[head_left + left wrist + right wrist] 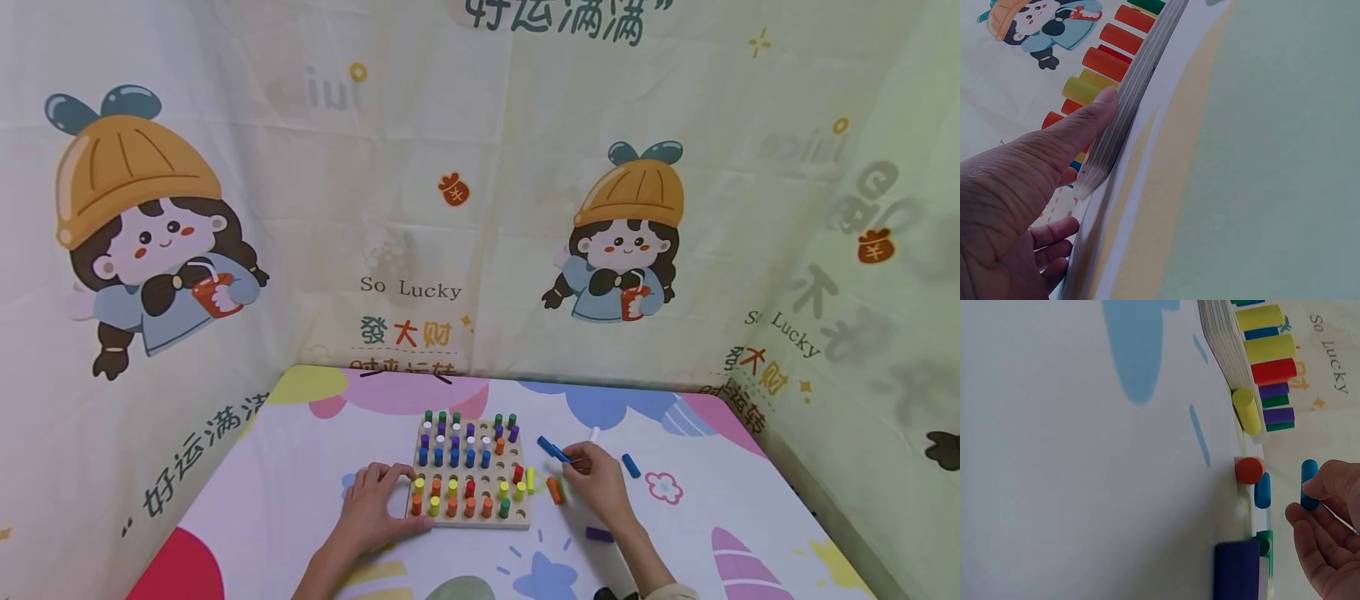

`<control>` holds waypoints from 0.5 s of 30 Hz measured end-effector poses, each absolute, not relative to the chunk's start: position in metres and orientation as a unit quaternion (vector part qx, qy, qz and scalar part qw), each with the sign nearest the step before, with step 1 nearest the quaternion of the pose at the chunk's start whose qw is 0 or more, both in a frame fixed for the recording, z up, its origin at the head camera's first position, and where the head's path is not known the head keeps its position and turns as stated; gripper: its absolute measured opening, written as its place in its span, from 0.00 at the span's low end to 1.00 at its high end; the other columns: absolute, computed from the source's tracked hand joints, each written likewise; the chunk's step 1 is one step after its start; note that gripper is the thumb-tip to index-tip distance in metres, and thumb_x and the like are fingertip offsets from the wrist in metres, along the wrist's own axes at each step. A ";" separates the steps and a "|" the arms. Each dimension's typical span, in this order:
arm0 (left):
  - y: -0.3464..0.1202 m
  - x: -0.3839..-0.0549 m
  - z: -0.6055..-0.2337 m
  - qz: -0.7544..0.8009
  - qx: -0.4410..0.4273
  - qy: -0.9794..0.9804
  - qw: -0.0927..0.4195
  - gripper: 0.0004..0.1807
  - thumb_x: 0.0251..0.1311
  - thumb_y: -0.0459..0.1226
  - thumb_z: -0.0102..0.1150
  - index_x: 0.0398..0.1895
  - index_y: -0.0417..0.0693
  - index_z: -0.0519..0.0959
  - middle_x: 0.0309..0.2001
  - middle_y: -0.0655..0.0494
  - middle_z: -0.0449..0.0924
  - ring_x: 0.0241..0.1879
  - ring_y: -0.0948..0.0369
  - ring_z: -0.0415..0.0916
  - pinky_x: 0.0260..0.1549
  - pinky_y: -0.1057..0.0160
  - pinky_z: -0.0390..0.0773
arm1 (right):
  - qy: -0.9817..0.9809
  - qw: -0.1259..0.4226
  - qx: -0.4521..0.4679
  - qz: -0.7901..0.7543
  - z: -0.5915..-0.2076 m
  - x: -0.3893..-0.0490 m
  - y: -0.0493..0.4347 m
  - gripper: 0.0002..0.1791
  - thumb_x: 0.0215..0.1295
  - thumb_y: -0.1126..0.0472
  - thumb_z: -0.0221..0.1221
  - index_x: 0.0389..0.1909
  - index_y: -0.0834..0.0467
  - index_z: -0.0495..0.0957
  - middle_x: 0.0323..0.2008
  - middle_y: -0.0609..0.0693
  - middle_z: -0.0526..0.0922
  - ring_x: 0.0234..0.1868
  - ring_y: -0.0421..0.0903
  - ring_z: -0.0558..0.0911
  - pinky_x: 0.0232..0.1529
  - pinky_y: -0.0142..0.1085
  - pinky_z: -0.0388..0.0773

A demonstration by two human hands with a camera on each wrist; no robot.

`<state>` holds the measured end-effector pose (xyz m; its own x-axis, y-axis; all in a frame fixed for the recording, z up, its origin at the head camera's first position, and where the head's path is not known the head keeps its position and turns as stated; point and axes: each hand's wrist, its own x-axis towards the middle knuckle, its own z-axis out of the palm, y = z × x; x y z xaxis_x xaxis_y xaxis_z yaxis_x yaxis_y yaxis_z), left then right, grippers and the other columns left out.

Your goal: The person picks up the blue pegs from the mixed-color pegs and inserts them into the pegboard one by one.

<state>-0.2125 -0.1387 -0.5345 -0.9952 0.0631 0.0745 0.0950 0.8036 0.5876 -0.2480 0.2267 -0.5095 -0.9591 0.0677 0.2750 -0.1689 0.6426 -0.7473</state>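
A wooden pegboard stands on the table, with rows of coloured pegs in its holes. My left hand holds its near left corner, thumb along the front edge and index finger at the left side. In the left wrist view the thumb presses the board's edge, while the other fingers hang beside it. To the right of the board, my right hand pinches a blue peg between thumb and fingers, above the table. Another blue peg lies close to it.
Loose pegs lie right of the board: a yellow peg against its side, an orange peg, a purple peg, a dark blue peg and a white peg. A printed cloth hangs behind the table.
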 end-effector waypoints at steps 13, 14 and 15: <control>-0.139 -0.214 -0.534 -0.313 -0.040 -0.949 0.019 0.40 0.35 0.68 0.78 0.53 0.68 0.75 0.57 0.48 0.69 0.60 0.44 0.62 0.59 0.33 0.63 | -0.893 0.122 0.038 0.432 -0.506 -0.245 0.208 0.09 0.62 0.71 0.67 0.43 0.60 0.82 0.41 0.51 0.85 0.41 0.47 0.85 0.46 0.40 0.84; -0.139 -0.214 -0.534 -0.313 -0.040 -0.949 0.019 0.40 0.35 0.68 0.78 0.53 0.68 0.75 0.57 0.47 0.69 0.60 0.44 0.62 0.59 0.33 0.63 | -0.893 0.120 0.039 0.432 -0.506 -0.245 0.207 0.09 0.63 0.71 0.67 0.43 0.60 0.82 0.41 0.51 0.85 0.41 0.47 0.85 0.46 0.39 0.84; -0.139 -0.213 -0.534 -0.314 -0.040 -0.949 0.019 0.40 0.35 0.68 0.78 0.53 0.68 0.75 0.57 0.47 0.69 0.60 0.44 0.62 0.59 0.33 0.63 | -0.893 0.119 0.038 0.432 -0.506 -0.245 0.206 0.09 0.63 0.71 0.66 0.43 0.60 0.82 0.41 0.51 0.85 0.42 0.47 0.84 0.46 0.39 0.84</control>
<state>-0.2135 -0.1390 -0.5343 -0.9961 0.0636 0.0611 0.0875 0.8002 0.5933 -0.2448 0.2064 -0.5058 -0.9689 0.0340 0.2451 -0.1712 0.6231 -0.7632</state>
